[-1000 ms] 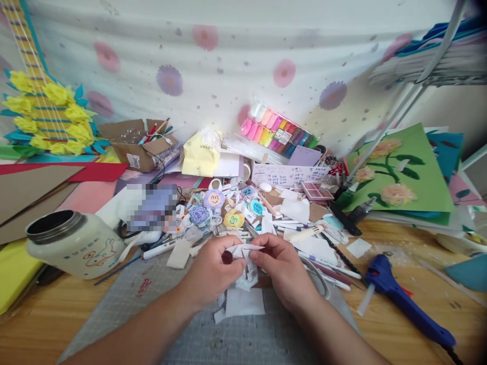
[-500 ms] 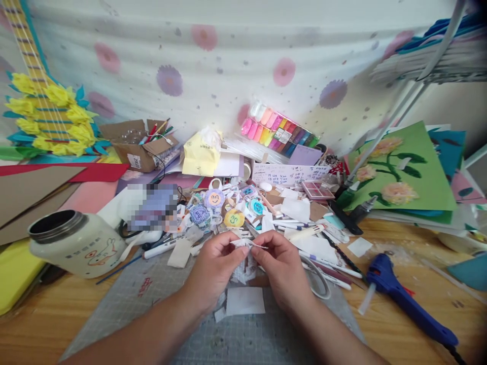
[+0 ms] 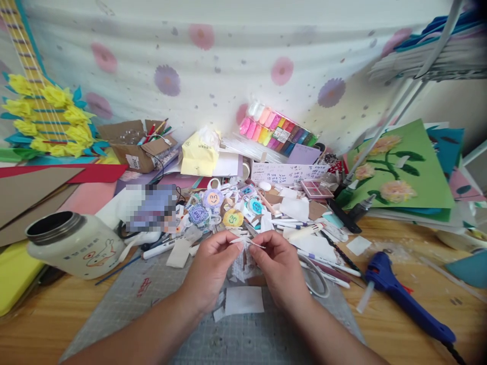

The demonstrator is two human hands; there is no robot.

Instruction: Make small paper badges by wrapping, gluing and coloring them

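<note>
The left hand and right hand meet fingertip to fingertip. Each has thumb and forefinger pinched closed on a crumpled white paper scrap, held just above the grey cutting mat at the middle of the counter's near edge. A white paper square lies on the mat directly below the hands. Just behind them sits a heap of smiley-face cutouts and pens. A blue glue gun lies toward the right edge and an open white jar toward the left. A modelling clay pack leans at the back edge.
</note>
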